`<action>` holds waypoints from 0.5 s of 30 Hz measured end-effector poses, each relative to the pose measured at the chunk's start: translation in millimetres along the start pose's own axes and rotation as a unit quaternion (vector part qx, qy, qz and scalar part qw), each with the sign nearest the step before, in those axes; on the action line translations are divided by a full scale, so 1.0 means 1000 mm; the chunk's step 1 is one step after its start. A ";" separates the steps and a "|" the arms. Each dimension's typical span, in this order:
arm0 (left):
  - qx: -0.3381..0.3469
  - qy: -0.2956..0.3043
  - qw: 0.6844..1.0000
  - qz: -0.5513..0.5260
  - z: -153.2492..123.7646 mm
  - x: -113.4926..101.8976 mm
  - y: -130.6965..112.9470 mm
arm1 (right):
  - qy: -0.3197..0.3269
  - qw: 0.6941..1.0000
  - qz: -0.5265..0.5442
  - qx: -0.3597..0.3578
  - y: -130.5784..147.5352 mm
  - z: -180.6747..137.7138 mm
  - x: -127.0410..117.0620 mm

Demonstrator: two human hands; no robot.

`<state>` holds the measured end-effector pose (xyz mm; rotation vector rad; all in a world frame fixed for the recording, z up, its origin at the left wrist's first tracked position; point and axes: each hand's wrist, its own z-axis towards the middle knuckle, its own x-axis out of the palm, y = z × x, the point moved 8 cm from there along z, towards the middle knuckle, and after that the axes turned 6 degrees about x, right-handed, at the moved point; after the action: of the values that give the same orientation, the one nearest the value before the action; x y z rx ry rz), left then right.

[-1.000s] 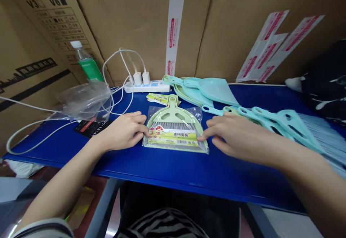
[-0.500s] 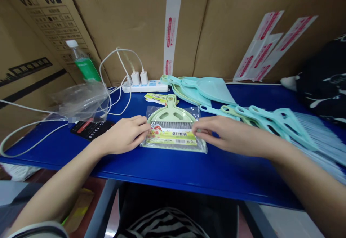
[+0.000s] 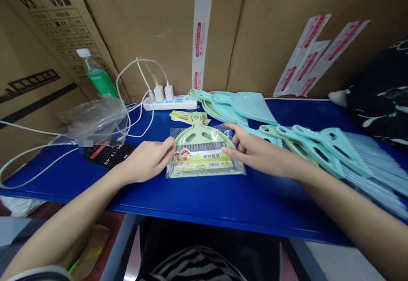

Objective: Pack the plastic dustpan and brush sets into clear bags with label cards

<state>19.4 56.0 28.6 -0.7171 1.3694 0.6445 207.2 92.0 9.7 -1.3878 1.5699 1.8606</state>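
Observation:
A pale green dustpan [image 3: 197, 133] with a grey-bristled brush lies flat in a clear plastic bag in front of me, its handle pointing away. A yellow-green printed card [image 3: 212, 158] crosses the bristles. At the left edge of the bag my left hand [image 3: 151, 157] is closed, thumb and fingers pinching the plastic. My right hand [image 3: 250, 149] rests at the right side with thumb and index finger apart; the thumb lies on the bag by the card's end and the index finger reaches over the upper right corner.
Teal and green dustpans [image 3: 251, 106] overlap at the back. Several hand brushes [image 3: 338, 149] lie to the right. Loose cards [image 3: 181, 116] sit near a power strip [image 3: 188, 102] with white cables. A phone [image 3: 108, 155], crumpled plastic [image 3: 92, 121] and a bottle [image 3: 101, 81] are left.
My right hand has shifted slightly left and its index finger has lifted and stretched toward the bag's upper right corner. The left hand keeps its pinch at the left edge.

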 end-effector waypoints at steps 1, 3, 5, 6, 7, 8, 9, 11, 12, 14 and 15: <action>0.001 0.003 1.000 -0.010 0.000 0.000 -0.001 | -0.004 1.000 0.022 0.002 -0.001 0.002 -0.001; 0.009 0.011 0.999 -0.037 0.000 0.001 -0.003 | -0.005 0.996 0.086 0.016 -0.007 0.006 -0.002; 0.027 0.016 0.997 -0.066 -0.001 0.001 -0.007 | -0.010 0.984 0.172 0.037 -0.014 0.010 -0.003; 0.038 0.017 0.996 -0.077 -0.001 0.001 -0.010 | -0.015 0.974 0.220 0.049 -0.017 0.012 -0.003; 0.049 0.018 0.995 -0.086 -0.001 0.001 -0.012 | -0.024 0.960 0.271 0.060 -0.021 0.014 -0.003; 0.060 0.020 0.994 -0.093 -0.001 0.002 -0.015 | -0.032 0.943 0.322 0.070 -0.024 0.016 -0.003; 0.069 0.024 0.992 -0.099 -0.001 0.003 -0.017 | -0.038 0.925 0.371 0.078 -0.026 0.017 -0.002; 0.085 0.033 0.990 -0.106 -0.001 0.005 -0.021 | -0.033 0.890 0.447 0.080 -0.024 0.019 0.003; 0.095 0.039 0.989 -0.109 0.000 0.007 -0.023 | -0.018 0.879 0.471 0.075 -0.020 0.019 0.007; 0.114 0.053 0.986 -0.110 0.001 0.012 -0.028 | 0.025 0.866 0.495 0.064 -0.010 0.019 0.017; 0.124 0.060 0.984 -0.110 0.001 0.014 -0.031 | 0.044 0.861 0.503 0.061 -0.005 0.019 0.023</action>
<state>45.0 37.5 17.2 -0.7015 1.4270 0.2534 191.5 103.1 -13.6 -0.5730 2.7324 2.1117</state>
